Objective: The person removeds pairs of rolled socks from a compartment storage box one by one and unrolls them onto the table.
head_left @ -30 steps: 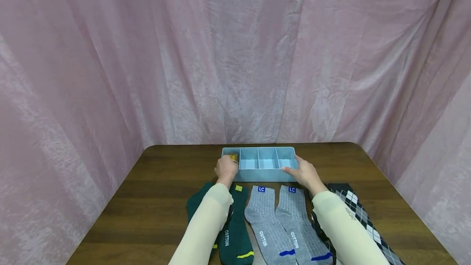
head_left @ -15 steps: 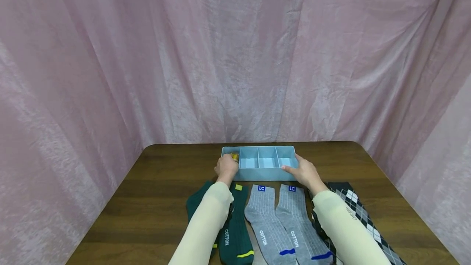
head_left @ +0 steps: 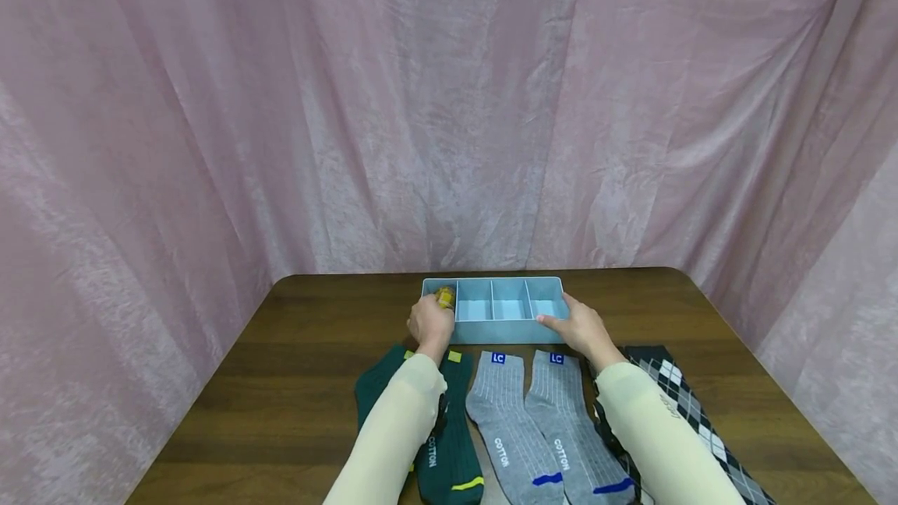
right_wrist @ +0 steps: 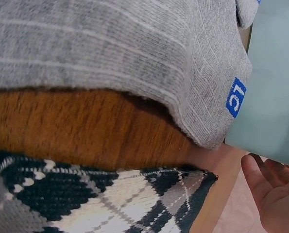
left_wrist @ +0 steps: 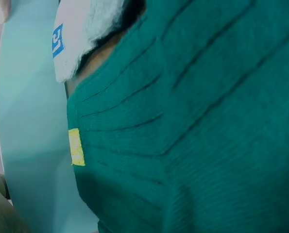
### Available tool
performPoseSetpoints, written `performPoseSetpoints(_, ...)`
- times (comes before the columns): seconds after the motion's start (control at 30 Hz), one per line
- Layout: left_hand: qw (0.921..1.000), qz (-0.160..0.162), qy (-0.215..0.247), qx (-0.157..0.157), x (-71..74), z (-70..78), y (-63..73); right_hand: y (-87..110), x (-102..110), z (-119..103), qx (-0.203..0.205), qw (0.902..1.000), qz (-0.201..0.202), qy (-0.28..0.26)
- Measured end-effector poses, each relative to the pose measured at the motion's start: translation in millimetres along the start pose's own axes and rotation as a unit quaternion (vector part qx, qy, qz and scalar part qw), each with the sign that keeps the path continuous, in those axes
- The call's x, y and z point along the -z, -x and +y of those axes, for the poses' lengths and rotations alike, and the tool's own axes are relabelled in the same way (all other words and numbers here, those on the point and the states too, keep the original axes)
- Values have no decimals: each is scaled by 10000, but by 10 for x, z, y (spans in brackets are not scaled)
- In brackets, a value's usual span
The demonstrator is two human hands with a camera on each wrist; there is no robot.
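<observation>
A light blue box (head_left: pixel 491 332) with several compartments in a row stands near the table's far edge. My left hand (head_left: pixel 431 322) is at its left end, fingers curled over the rim at a small yellow-brown thing (head_left: pixel 445 297) in the leftmost compartment. The fingertips are hidden behind the hand. Gripping the box's right end, my right hand (head_left: pixel 578 330) has its thumb on the front and its fingers round the corner. Under the left forearm lie dark green socks (head_left: pixel 459 419); grey ribbed socks (head_left: pixel 507 411) lie between the arms.
A black and white argyle sock (head_left: pixel 684 388) lies at the right, partly under the right sleeve. The wooden table (head_left: pixel 281 388) has rounded far corners. Behind it hangs a pink curtain (head_left: pixel 449 115).
My left hand has shifted slightly left, and the yellow-brown thing shows more above the rim beside its fingers. The right hand and the box have hardly moved.
</observation>
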State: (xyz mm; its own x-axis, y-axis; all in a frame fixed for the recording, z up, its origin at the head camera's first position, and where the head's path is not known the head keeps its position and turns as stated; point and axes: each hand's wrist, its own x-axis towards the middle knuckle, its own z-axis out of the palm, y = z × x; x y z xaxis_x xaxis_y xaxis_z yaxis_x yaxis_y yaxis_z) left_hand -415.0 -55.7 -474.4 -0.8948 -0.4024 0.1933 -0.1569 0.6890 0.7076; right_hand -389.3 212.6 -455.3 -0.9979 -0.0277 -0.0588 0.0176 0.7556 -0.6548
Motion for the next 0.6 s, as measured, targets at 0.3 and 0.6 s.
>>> performPoseSetpoints(0.3, 9984, 512, -35, -233, 41, 46, -6, -17, 14, -21, 32, 10000, -45, 8)
performPoseSetpoints(0.6, 9885, 340, 1416, 409, 255, 83, -146, 17, 11, -1, 37, 9999, -121, 104)
